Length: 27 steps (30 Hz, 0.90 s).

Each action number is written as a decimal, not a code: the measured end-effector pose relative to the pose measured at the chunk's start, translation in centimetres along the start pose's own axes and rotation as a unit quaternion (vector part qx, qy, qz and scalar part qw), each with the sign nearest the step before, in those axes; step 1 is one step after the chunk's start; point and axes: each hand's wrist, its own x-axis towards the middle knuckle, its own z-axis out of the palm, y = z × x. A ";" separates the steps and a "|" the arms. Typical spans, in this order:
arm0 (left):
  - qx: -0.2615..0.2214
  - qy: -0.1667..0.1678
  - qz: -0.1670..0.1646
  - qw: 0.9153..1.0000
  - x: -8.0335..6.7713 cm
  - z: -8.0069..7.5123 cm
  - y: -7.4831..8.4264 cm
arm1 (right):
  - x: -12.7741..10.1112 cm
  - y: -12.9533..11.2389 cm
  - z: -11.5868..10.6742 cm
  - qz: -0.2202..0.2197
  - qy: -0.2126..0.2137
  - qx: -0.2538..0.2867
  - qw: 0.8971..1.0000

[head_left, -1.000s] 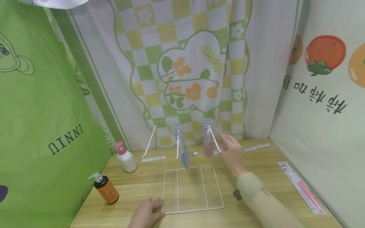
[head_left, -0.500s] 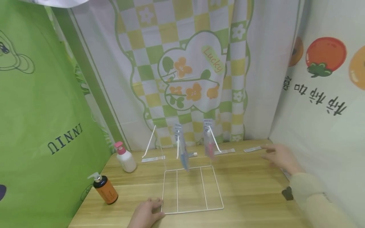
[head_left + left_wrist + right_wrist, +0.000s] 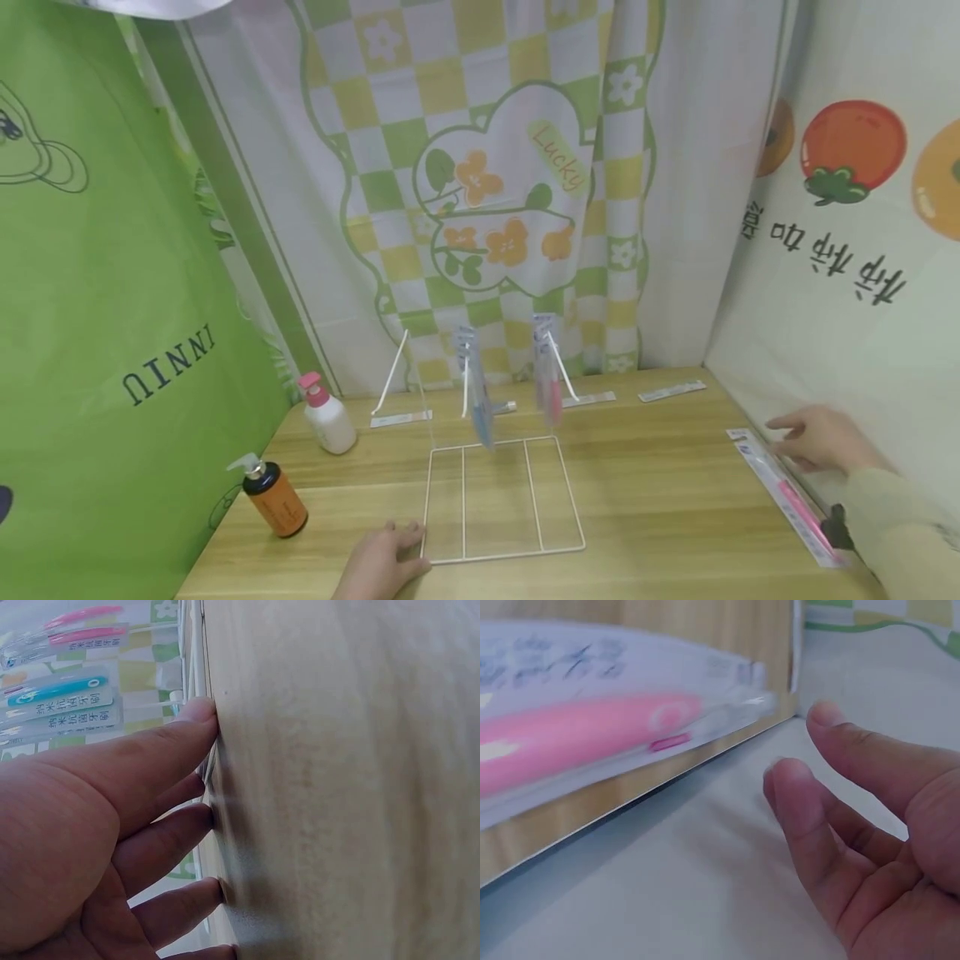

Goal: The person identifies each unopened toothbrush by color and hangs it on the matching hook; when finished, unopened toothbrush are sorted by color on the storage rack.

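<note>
your right hand [image 3: 821,440] hovers at the right edge of the wooden table [image 3: 660,500], its fingers loosely spread and closed on nothing, just above the packaged pink toothbrush [image 3: 787,492] that lies flat along that edge beside the fruit-print wall cloth [image 3: 847,250]. from the right wrist view the fingertips [image 3: 795,780] sit near the pack [image 3: 592,742] but apart from it, over the pale cloth at the table's rim. your left hand [image 3: 382,562] lies flat on the table at the near left corner of the white wire rack [image 3: 502,500], fingers straight and pressed down; the left wrist view shows the fingertips [image 3: 199,712] touching the wood right by the rack's wire, gripping nothing. on the rack's upright hooks hang two more packs, a blue toothbrush pack [image 3: 476,392] to the left and a pink toothbrush pack [image 3: 547,375] to the right, both dangling over the back of the rack. an orange pump bottle [image 3: 273,500] stands near the left table edge, with a white pump bottle [image 3: 324,414] with a pink top behind it. flat label strips [image 3: 671,390] lie along the back of the table by the checked curtain [image 3: 487,167]
</note>
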 end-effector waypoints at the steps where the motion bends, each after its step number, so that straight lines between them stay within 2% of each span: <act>1: 0.001 0.001 0.001 1.000 0.0 0.0 0.0 | 0.0 0.4 0.1 0.000 -0.002 -0.002 1.000; 9: -0.005 0.003 0.004 1.000 0.0 0.2 0.0 | 0.3 2.1 1.8 0.015 -0.019 0.017 1.000; 16: -0.001 0.002 0.003 1.000 0.1 0.4 -0.2 | 0.0 1.6 3.1 0.015 -0.002 0.023 1.000; 20: 0.000 0.002 -0.005 1.000 0.1 0.4 -0.4 | 0.3 1.3 3.2 -0.002 -0.012 0.019 1.000; 27: 0.006 0.003 0.002 1.000 0.2 0.4 -0.4 | 0.6 1.7 3.6 0.002 -0.020 0.022 1.000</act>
